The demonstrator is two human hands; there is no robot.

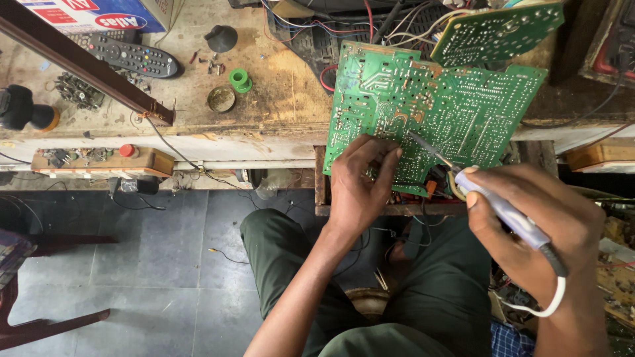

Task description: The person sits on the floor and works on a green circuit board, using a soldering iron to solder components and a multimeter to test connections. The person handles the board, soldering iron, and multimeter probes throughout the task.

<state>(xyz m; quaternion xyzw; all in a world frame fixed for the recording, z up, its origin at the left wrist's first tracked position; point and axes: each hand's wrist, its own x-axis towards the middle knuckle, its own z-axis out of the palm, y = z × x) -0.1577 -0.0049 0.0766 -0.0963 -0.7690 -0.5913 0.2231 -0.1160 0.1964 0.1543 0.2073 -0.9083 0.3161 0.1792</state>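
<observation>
**Desk:** Soldering at the bench's front edge, you have your right hand [529, 221] closed around a pale-handled soldering iron [493, 201], its tip laid on the solder side of the large green circuit board [436, 106]. That board leans out over the front edge of the bench [278, 99], above your lap. What worries you here?

**Bench:** Your left hand [360, 182] does. Its fingers are pinched together against the board's lower left part, just beside the tip. Whether they grip solder wire I cannot tell; something thin may be there. If the iron slides left, you could burn a fingertip.

**Desk:** And the board itself?

**Bench:** It looks propped rather than clamped, judging by how it overhangs the edge. Press too hard and it may tip or slip toward your knees, dragging the red and white wires [331, 36] behind it. A slip could also smear solder across neighbouring tracks, which sit close together.

**Desk:** Anything with the cord?

**Bench:** The iron's white cable [546, 304] loops under your right wrist. Caught on your leg, it could jerk the tip off the joint.

**Desk:** Around you?

**Bench:** A second, smaller green board [496, 30] stands near the bench's back right corner, a black remote control [129, 56] near the back left, and a green plastic ring [240, 79] and a small round tin [221, 99] sit mid-bench, well apart from the work.
</observation>
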